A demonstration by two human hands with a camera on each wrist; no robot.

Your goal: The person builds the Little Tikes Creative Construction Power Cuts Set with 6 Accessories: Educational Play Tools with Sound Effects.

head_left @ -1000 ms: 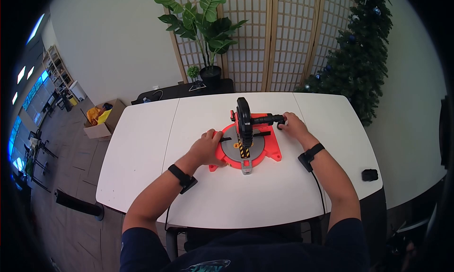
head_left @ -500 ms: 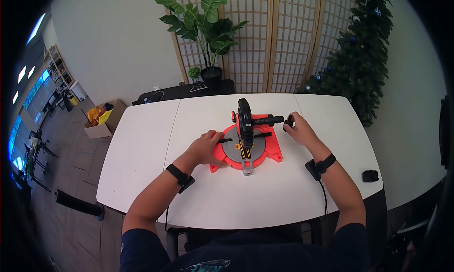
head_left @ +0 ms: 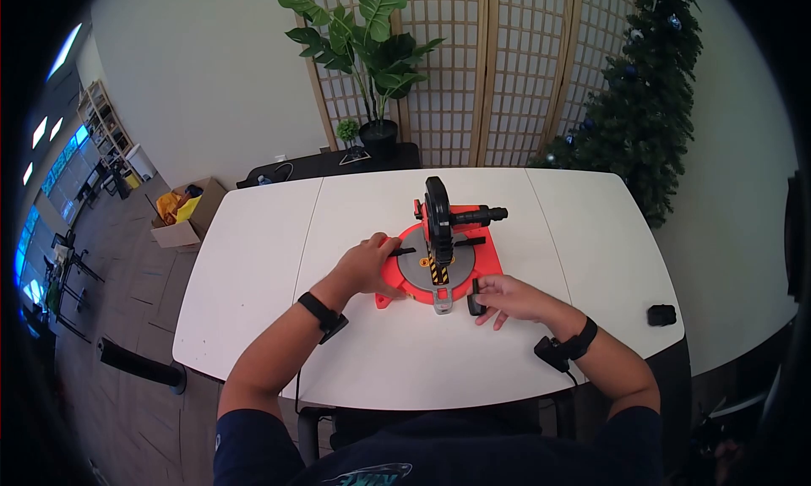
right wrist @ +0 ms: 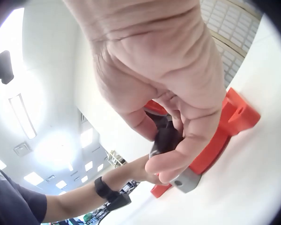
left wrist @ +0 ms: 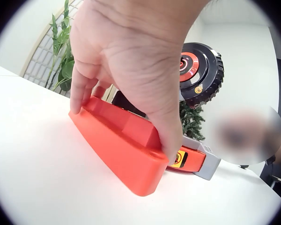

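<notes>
A toy miter saw with a red base [head_left: 488,262], grey turntable [head_left: 410,270] and black blade guard [head_left: 437,220] stands on the white table. My left hand [head_left: 363,264] grips the left side of the base, thumb at the front and fingers behind, as the left wrist view shows. Between thumb and fingers my right hand [head_left: 511,298] pinches a small black handle-like piece [head_left: 475,302]. This piece is upright beside the grey front tab [head_left: 442,300], close over the base's front right edge. The saw's black side arm [head_left: 481,215] points right with its end bare.
A small black case [head_left: 661,314] lies on the right of the table [head_left: 405,368]. Behind the table stand a potted plant [head_left: 378,135], a lattice screen [head_left: 524,80] and a decorated tree [head_left: 629,114]. A cable runs from each wrist strap.
My right hand has pulled the black piece off the end of the side arm, then carried it toward me to the base's front right. My left hand stays on the base.
</notes>
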